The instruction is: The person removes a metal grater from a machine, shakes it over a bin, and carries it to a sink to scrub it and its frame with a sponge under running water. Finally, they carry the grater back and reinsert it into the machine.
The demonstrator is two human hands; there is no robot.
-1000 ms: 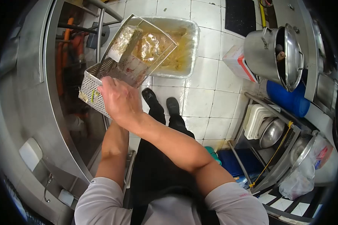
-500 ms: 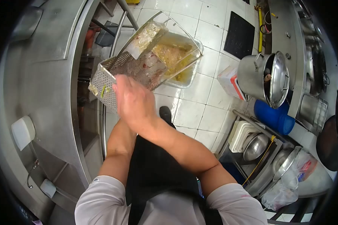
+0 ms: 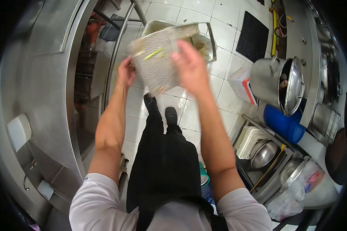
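I stand between the curved stainless-steel counter (image 3: 46, 77) and the large lidded steel stockpot (image 3: 275, 86). The rectangular foil-lined tray of yellowish scraps (image 3: 204, 42) lies on the white tiled floor. I judge the step to be emptying: the perforated rectangular metal basket (image 3: 156, 63) is upturned above the tray, left hand (image 3: 125, 71) and right hand (image 3: 191, 67) each clamped on a side. Next comes a firm shake over the tray. No writing is legible.

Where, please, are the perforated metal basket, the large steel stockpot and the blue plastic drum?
perforated metal basket (image 3: 155, 66): head view, on its mesh underside.
large steel stockpot (image 3: 266, 84): head view, on its side wall.
blue plastic drum (image 3: 282, 123): head view, on its curved side.
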